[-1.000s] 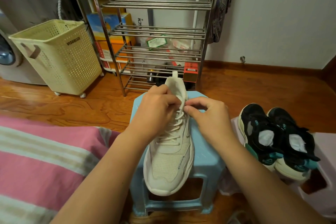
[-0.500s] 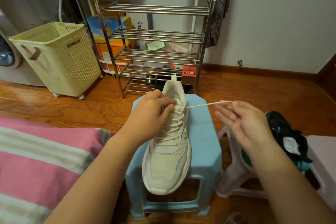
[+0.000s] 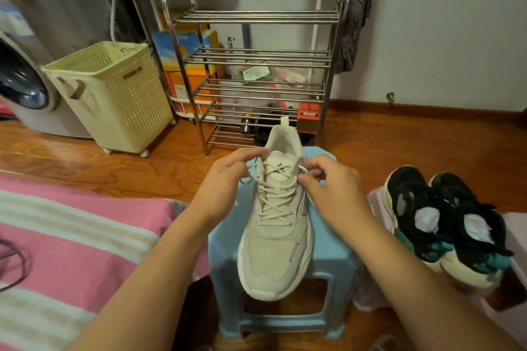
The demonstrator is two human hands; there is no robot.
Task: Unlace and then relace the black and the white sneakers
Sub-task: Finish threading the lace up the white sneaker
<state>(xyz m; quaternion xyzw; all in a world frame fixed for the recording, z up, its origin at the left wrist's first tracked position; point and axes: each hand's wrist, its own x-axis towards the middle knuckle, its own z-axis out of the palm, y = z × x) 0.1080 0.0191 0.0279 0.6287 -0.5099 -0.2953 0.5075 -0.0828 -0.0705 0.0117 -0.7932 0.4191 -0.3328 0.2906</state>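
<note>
A white sneaker (image 3: 278, 245) lies on a light blue stool (image 3: 330, 253), toe toward me, its white lace (image 3: 273, 202) threaded up the eyelets. My left hand (image 3: 225, 185) holds the loose left lace end beside the collar. My right hand (image 3: 333, 188) pinches the lace at the top right eyelet. Two black sneakers (image 3: 445, 219) with teal trim and white paper stuffed inside sit on a pale stool at the right.
A metal shoe rack (image 3: 256, 77) stands behind the stool against the wall. A cream laundry basket (image 3: 114, 94) and a washing machine (image 3: 25, 85) are at the left. A pink striped bed cover (image 3: 71, 236) lies at my left, on a wooden floor.
My right hand, which had pulled a lace end out to the right, has come back to the shoe's top right eyelet. My left hand shifted slightly left, uncovering the tongue.
</note>
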